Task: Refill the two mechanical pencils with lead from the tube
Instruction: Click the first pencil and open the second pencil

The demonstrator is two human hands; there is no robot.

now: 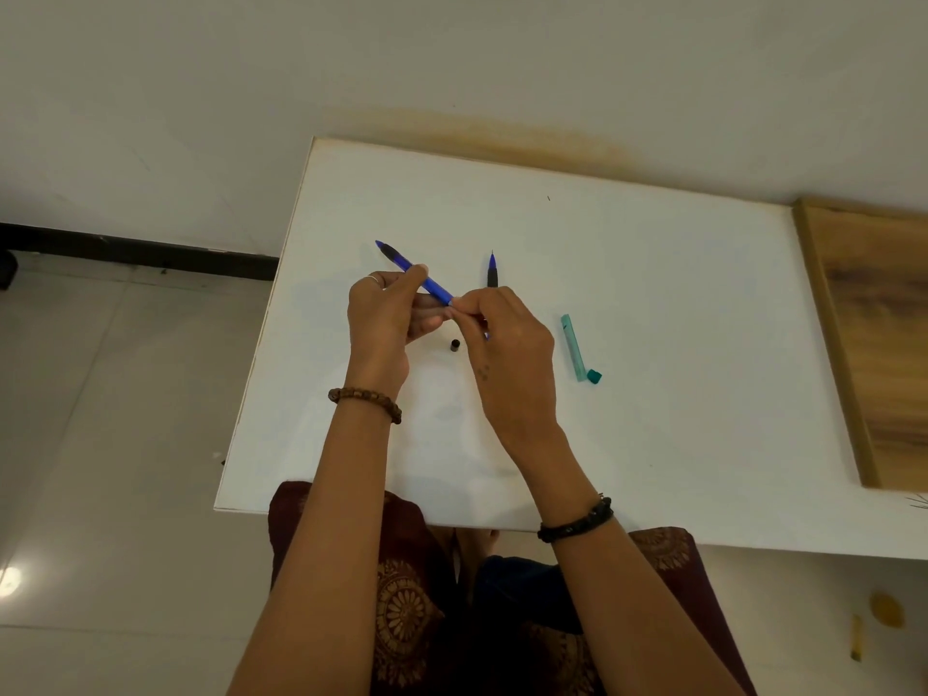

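My left hand [389, 319] grips a blue mechanical pencil [409, 268] by its barrel above the white table [653, 293], tip pointing up and to the left. My right hand [507, 354] has its fingertips pinched together at the pencil's rear end; what they pinch is too small to see. A second blue pencil [492, 271] lies on the table just beyond my right hand, partly hidden by it. A small black cap [455, 345] stands on the table between my hands. The teal lead tube [575, 349] lies to the right, its lid hanging open.
A wooden board [874, 339] lies along the table's right side. The wall stands just past the far table edge. The tiled floor [100, 394] is on the left, and my patterned lap [412, 610] is under the near edge.
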